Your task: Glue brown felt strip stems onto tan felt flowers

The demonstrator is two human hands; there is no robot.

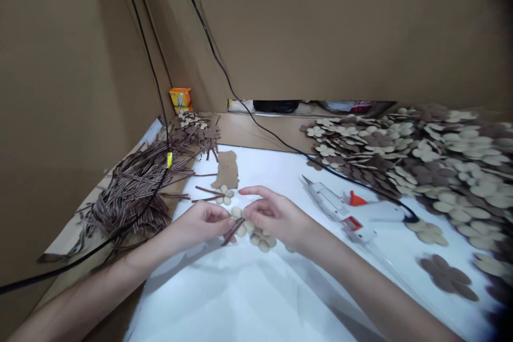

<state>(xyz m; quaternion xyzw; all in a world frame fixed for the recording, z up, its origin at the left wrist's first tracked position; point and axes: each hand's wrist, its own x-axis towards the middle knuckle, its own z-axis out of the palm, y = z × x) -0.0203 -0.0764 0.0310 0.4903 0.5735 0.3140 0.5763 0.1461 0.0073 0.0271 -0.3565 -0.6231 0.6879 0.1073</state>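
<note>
Both my left hand (208, 220) and right hand (276, 216) pinch a cream flower (236, 212) between them, likely light, soft and bendy, best held at petal edges beside its brown strips (232, 232).

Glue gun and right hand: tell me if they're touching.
Apart. The head view shows the glue gun lying to the right of the right hand, with a strip of bare white sheet plainly visible between them.
</note>
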